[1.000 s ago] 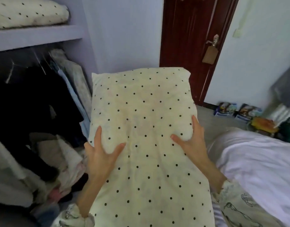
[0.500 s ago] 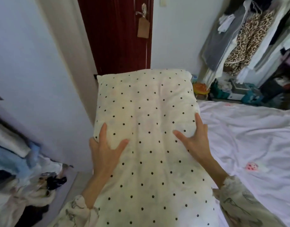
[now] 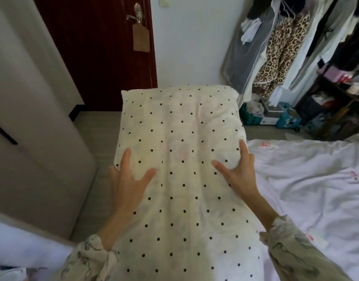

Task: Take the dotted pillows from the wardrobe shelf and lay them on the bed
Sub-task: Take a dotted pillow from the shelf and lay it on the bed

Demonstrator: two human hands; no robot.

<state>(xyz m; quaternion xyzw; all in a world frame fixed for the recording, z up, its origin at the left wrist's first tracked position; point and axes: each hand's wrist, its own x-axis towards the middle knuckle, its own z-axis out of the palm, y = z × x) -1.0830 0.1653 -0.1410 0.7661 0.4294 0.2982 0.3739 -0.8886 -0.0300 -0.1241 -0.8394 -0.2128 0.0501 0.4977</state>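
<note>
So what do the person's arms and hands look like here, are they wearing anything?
Both hands, the left hand and the right hand, are bare: no gloves, and no rings or watch that I can see. The forearms are uncovered too. Each arm has a loose pale cream sleeve pushed back, with a gathered cuff and a faint dark sketch-like print.

No legible text anywhere; brown tag (image 3: 141,38) hanging from the door handle (image 3: 135,14) blank, boxes on the floor (image 3: 276,116) too blurred.

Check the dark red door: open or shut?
Shut, as far as visible: the door sits flush in its frame, no gap at the handle edge. Its top is out of frame.
</note>
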